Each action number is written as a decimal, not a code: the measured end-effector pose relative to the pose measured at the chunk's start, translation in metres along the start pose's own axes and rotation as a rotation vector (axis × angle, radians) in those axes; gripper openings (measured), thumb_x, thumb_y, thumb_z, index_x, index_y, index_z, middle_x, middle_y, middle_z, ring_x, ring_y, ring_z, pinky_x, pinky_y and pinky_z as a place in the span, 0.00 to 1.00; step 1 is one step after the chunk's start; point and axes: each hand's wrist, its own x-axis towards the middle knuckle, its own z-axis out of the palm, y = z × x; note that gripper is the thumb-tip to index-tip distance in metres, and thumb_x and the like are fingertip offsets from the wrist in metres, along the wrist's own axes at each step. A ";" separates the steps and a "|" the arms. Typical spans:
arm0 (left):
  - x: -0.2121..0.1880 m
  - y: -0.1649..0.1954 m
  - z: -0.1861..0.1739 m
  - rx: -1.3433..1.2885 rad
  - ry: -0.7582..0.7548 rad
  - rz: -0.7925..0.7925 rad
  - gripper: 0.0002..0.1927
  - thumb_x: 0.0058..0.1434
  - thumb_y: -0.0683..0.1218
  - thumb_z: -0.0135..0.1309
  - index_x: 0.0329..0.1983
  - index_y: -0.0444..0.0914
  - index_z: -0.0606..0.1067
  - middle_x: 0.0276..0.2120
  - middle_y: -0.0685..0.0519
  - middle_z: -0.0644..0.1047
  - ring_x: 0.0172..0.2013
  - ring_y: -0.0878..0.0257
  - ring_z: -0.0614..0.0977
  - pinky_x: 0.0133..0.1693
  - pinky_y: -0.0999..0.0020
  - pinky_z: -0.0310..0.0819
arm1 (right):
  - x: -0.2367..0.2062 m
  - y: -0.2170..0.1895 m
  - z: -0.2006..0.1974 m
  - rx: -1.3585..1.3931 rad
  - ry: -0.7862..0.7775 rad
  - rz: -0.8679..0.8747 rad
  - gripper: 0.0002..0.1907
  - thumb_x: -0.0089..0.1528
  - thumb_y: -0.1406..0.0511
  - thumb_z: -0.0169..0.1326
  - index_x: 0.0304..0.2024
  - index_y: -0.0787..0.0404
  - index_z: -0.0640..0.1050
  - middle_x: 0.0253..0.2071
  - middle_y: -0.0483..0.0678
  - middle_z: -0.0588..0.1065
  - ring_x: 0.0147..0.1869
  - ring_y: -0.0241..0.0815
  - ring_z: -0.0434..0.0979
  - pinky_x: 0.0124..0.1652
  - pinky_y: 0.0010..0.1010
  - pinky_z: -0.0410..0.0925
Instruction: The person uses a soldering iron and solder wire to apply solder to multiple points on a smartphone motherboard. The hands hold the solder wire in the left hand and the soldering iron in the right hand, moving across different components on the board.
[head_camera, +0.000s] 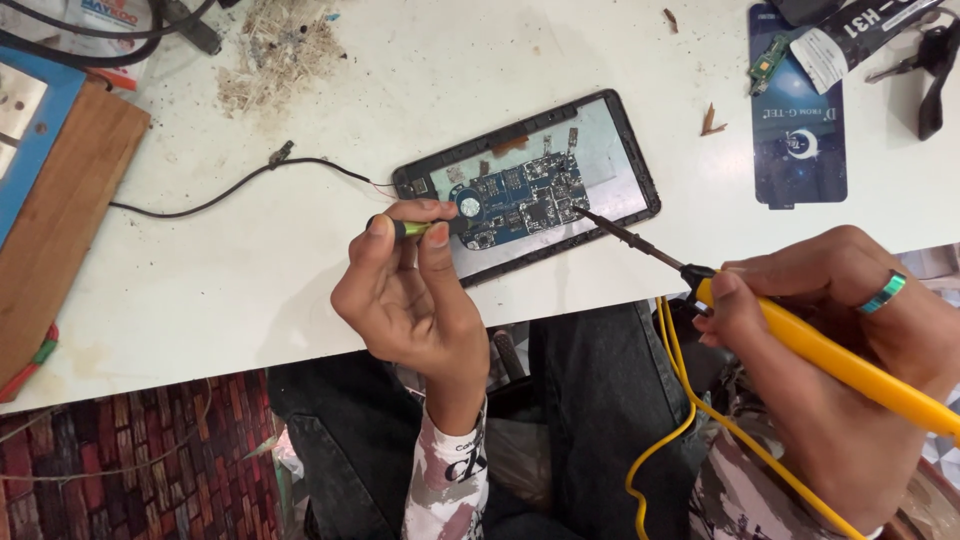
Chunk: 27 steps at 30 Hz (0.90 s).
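On the white surface (300, 250): opened phone (527, 180), blue board (525, 200) exposed | left hand (410, 300) fingers clamped on green-tipped tool (420, 227) | right hand (840, 320) fingers clamped on yellow soldering iron (830, 360), tip touching board.

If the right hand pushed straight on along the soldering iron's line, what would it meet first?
Probably the blue circuit board in the opened phone: the right hand aims the soldering iron up-left, tip already at the board's right edge.

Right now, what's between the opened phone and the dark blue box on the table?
In the head view, between the opened phone and the dark blue box lies bare white table, plus one small brown chip.
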 end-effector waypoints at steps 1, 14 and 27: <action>0.000 0.000 0.000 0.000 -0.001 -0.001 0.20 0.79 0.29 0.47 0.66 0.38 0.59 0.49 0.42 0.73 0.50 0.57 0.80 0.54 0.62 0.85 | 0.000 0.000 0.000 -0.003 0.000 0.008 0.06 0.64 0.75 0.59 0.35 0.70 0.74 0.32 0.52 0.78 0.33 0.35 0.80 0.37 0.21 0.74; 0.000 0.000 0.002 -0.003 -0.001 0.011 0.20 0.79 0.29 0.47 0.66 0.38 0.60 0.49 0.42 0.74 0.50 0.58 0.81 0.55 0.62 0.85 | -0.001 0.001 -0.004 -0.016 -0.013 0.018 0.06 0.65 0.75 0.59 0.36 0.70 0.74 0.32 0.52 0.78 0.34 0.35 0.80 0.38 0.21 0.74; -0.004 -0.002 0.000 -0.009 0.003 0.000 0.19 0.79 0.29 0.47 0.66 0.38 0.60 0.50 0.42 0.74 0.50 0.58 0.81 0.55 0.63 0.84 | -0.002 0.004 -0.003 -0.043 -0.025 0.008 0.05 0.64 0.75 0.59 0.35 0.70 0.74 0.32 0.52 0.78 0.33 0.34 0.80 0.37 0.21 0.73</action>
